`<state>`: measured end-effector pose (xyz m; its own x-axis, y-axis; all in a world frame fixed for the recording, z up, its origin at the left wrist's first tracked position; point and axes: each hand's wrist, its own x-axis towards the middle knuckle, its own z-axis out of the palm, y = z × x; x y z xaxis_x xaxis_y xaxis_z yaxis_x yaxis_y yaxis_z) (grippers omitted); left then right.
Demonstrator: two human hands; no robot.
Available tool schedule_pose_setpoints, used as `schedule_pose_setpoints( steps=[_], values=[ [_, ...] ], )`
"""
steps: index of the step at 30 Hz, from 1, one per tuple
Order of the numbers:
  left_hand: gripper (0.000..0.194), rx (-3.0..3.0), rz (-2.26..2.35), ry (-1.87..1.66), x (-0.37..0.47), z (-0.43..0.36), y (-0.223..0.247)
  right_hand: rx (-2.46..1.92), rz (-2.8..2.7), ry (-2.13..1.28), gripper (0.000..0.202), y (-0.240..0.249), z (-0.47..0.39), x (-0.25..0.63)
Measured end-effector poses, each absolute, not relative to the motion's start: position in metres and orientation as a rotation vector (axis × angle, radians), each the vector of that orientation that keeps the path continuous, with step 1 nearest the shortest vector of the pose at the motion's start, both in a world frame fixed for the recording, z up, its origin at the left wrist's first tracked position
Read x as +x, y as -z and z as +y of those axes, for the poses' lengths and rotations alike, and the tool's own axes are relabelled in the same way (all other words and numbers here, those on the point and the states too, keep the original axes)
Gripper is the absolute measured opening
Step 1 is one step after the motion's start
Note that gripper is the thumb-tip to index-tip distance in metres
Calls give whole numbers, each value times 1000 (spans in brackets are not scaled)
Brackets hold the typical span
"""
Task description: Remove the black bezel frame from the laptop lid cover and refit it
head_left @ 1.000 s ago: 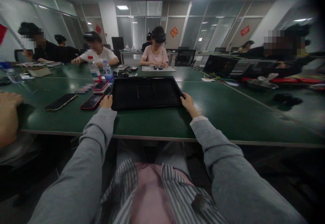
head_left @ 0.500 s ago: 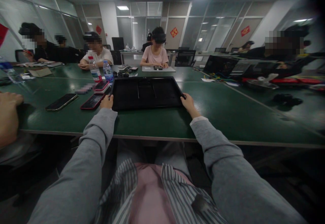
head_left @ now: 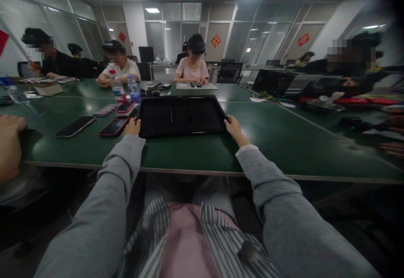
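A wide black rectangular tray-like panel (head_left: 158,120) with a raised rim and a recessed section in its middle is at the green table in front of me. My left hand (head_left: 132,127) grips its left edge, fingers curled round the rim. On the opposite edge, my right hand (head_left: 232,127) is closed with the thumb on top. Whether the panel rests fully on the table or is slightly raised, I cannot tell. Close to my left hand lies a red-edged phone (head_left: 114,126).
Left of the panel are a dark phone (head_left: 76,126), another red-cased phone (head_left: 126,107), a red-capped bottle (head_left: 118,88) and a blue-labelled bottle (head_left: 134,88). A person's arm (head_left: 11,147) rests at the left edge. A co-worker (head_left: 193,67) sits opposite. Cables and a metal bowl (head_left: 323,104) lie right.
Another person's hand has come into view at the far right edge, by the dark object there. My hands and the panel stay practically where they were.
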<state>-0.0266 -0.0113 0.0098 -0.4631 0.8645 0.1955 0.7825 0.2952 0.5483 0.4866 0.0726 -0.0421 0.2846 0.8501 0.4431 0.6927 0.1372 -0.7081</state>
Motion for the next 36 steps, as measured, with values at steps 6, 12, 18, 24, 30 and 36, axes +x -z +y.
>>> schedule_pose_setpoints(
  steps=[6,12,18,24,30,36],
  values=[
    [53,1472,2435,-891,-31,-2,-1,-1596,-1445,-207,46,42,70,486],
    [53,1481,2440,-882,-32,-2,-1,-1603,-1432,-214,44,43,73,487],
    [52,1463,2447,-867,-31,-3,-2,-1605,-1457,-198,46,44,73,487],
    [49,1474,2443,-888,-25,-10,-8,-1605,-1448,-193,45,45,73,488],
    [50,1467,2438,-897,-25,-11,-7,-1572,-1441,-198,46,43,72,486],
    [49,1461,2434,-924,-24,-12,-9,-1579,-1431,-176,45,39,68,484]
  ],
)
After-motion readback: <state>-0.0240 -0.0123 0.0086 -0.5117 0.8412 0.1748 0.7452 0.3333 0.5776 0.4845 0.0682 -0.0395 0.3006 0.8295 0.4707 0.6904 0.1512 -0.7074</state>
